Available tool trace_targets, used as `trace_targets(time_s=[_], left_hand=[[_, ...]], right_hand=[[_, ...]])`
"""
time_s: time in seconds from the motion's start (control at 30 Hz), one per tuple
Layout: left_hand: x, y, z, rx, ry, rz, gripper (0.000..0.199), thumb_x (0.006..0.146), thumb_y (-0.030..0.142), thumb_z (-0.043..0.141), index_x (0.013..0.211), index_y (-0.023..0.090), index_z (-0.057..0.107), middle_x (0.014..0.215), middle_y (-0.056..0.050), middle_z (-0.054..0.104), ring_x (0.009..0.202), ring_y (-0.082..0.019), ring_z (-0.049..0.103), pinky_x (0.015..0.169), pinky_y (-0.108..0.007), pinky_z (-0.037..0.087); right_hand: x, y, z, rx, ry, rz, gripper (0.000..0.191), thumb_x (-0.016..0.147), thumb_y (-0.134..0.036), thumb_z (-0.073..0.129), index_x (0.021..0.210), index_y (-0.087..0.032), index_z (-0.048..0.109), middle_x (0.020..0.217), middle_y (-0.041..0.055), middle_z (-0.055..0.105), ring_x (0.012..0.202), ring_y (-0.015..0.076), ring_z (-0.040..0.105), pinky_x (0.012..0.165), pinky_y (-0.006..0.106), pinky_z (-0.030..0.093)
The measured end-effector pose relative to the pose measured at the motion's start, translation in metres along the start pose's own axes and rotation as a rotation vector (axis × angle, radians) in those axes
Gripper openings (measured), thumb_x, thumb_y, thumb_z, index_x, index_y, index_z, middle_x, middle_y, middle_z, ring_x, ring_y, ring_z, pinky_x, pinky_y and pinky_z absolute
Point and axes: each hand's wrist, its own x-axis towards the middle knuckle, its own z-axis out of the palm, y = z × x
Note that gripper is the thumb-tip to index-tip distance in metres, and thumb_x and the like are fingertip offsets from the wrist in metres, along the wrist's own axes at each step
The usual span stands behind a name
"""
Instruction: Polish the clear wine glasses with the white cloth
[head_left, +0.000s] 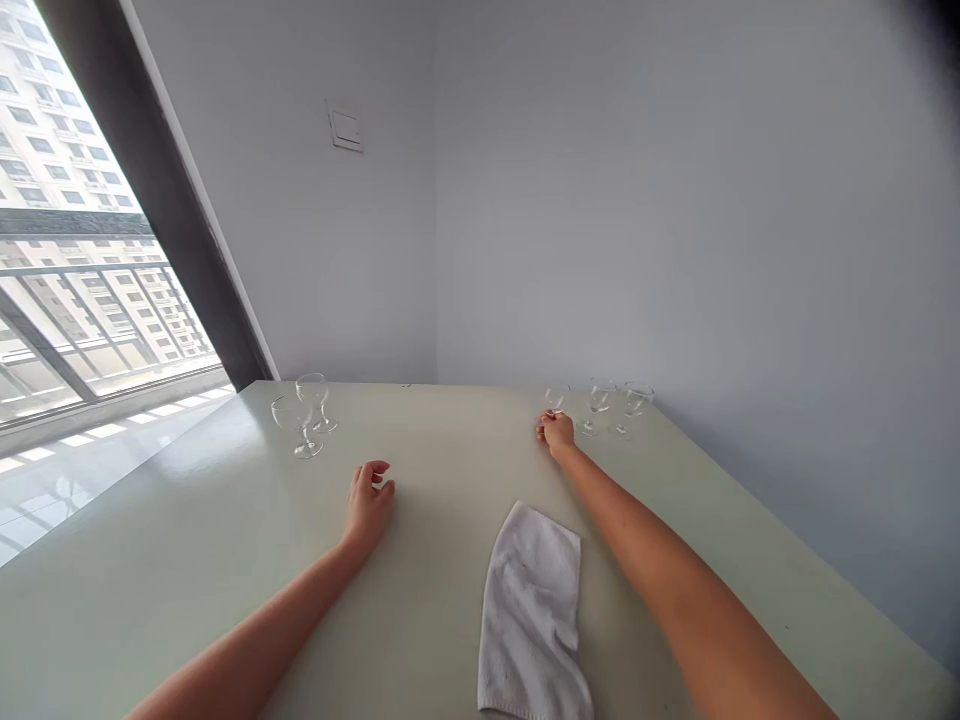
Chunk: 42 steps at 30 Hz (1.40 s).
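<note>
At the far right part of the table, my right hand [556, 430] is closed around the stem of a clear wine glass [556, 398], whose bowl shows above the fingers. Its foot is hidden by the hand. Just right of it stand two more wine glasses, a nearer-in one [601, 398] and an outer one [637, 402], both upright. My left hand [370, 502] rests over the table left of centre, fingers loosely curled with a gap between thumb and forefinger, holding nothing. A grey-white cloth [532, 615] lies creased on the table between my forearms.
Two upright wine glasses, a front one [306, 445] and a back one [322, 405], stand close together at the table's far left. The pale table [435, 440] meets grey walls [637, 200] behind and on the right. A window [75, 220] is at left; a switch [346, 127] is on the wall.
</note>
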Motion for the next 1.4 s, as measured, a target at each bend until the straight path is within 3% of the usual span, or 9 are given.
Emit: trace_targets(time_s=[0.07, 0.2, 0.4, 0.53, 0.7, 0.87, 1.07, 1.23, 1.4], left_hand=[[0.0, 0.003, 0.001, 0.013, -0.018, 0.016, 0.023, 0.07, 0.031, 0.047, 0.09, 0.022, 0.053, 0.092, -0.003, 0.051, 0.064, -0.013, 0.049, 0.067, -0.031, 0.043], [-0.001, 0.026, 0.015, -0.03, -0.143, 0.102, 0.022, 0.072, 0.035, 0.05, 0.089, 0.024, 0.059, 0.096, -0.004, 0.053, 0.078, -0.015, 0.051, 0.072, -0.029, 0.043], [-0.014, 0.081, 0.041, -0.16, -0.277, 0.163, 0.041, 0.066, 0.044, 0.061, 0.101, 0.024, 0.062, 0.089, -0.004, 0.054, 0.073, -0.014, 0.052, 0.068, -0.028, 0.045], [-0.026, 0.087, 0.04, -0.296, -0.303, 0.09, 0.034, 0.068, 0.042, 0.06, 0.094, 0.021, 0.065, 0.093, -0.007, 0.056, 0.069, -0.014, 0.055, 0.063, -0.027, 0.045], [-0.014, 0.059, 0.017, -0.37, -0.282, -0.029, 0.04, 0.067, 0.048, 0.059, 0.094, 0.018, 0.063, 0.078, -0.006, 0.062, 0.064, -0.015, 0.055, 0.061, -0.028, 0.042], [0.031, 0.006, -0.035, -0.322, -0.028, -0.12, 0.044, 0.064, 0.05, 0.06, 0.089, 0.015, 0.061, 0.074, -0.004, 0.063, 0.065, -0.014, 0.055, 0.061, -0.026, 0.039], [0.073, -0.048, -0.091, -0.26, 0.158, -0.214, 0.051, 0.057, 0.05, 0.062, 0.091, 0.012, 0.06, 0.072, -0.005, 0.062, 0.061, -0.014, 0.051, 0.059, -0.027, 0.036], [0.084, -0.067, -0.107, -0.221, 0.239, -0.248, 0.049, 0.058, 0.048, 0.061, 0.091, 0.012, 0.061, 0.073, -0.006, 0.064, 0.06, -0.013, 0.051, 0.058, -0.026, 0.037], [0.084, -0.07, -0.113, -0.169, 0.273, -0.258, 0.045, 0.056, 0.044, 0.064, 0.089, 0.014, 0.062, 0.075, -0.006, 0.064, 0.063, -0.015, 0.053, 0.059, -0.027, 0.039]], right_hand=[[-0.018, 0.002, 0.01, -0.021, -0.061, -0.044, 0.022, 0.083, -0.025, 0.051, 0.101, -0.013, 0.054, 0.102, 0.0086, 0.059, 0.072, 0.0132, 0.059, 0.061, 0.028, 0.049], [-0.069, 0.002, 0.034, -0.039, -0.279, -0.147, 0.011, 0.076, -0.02, 0.052, 0.084, -0.014, 0.055, 0.087, 0.0059, 0.064, 0.048, 0.0063, 0.052, 0.04, 0.018, 0.037], [-0.148, -0.005, 0.059, -0.094, -0.646, -0.326, 0.016, 0.071, -0.025, 0.055, 0.083, -0.017, 0.06, 0.074, 0.0013, 0.064, 0.043, 0.0068, 0.049, 0.038, 0.018, 0.034], [-0.176, -0.01, 0.065, -0.178, -0.768, -0.477, 0.023, 0.074, -0.018, 0.045, 0.087, -0.02, 0.063, 0.065, -0.0022, 0.061, 0.046, 0.0067, 0.049, 0.045, 0.018, 0.038], [-0.183, -0.015, 0.063, -0.257, -0.781, -0.348, 0.028, 0.075, -0.026, 0.05, 0.098, -0.019, 0.062, 0.059, -0.0014, 0.06, 0.047, 0.0088, 0.05, 0.047, 0.02, 0.041], [-0.167, -0.005, 0.034, -0.282, -0.687, -0.271, 0.024, 0.072, -0.027, 0.052, 0.091, -0.017, 0.063, 0.057, -0.0008, 0.059, 0.049, 0.01, 0.051, 0.048, 0.021, 0.042], [-0.14, 0.011, -0.009, -0.167, -0.56, -0.183, 0.018, 0.069, -0.03, 0.056, 0.076, -0.016, 0.063, 0.08, 0.005, 0.065, 0.052, 0.01, 0.055, 0.043, 0.021, 0.04], [-0.114, 0.018, -0.039, -0.136, -0.456, -0.149, 0.018, 0.066, -0.031, 0.061, 0.076, -0.015, 0.064, 0.079, 0.0068, 0.066, 0.052, 0.0101, 0.055, 0.045, 0.021, 0.041], [-0.086, 0.025, -0.06, -0.085, -0.324, -0.116, 0.017, 0.063, -0.025, 0.064, 0.075, -0.014, 0.064, 0.078, 0.0073, 0.066, 0.05, 0.0106, 0.056, 0.041, 0.02, 0.041]])
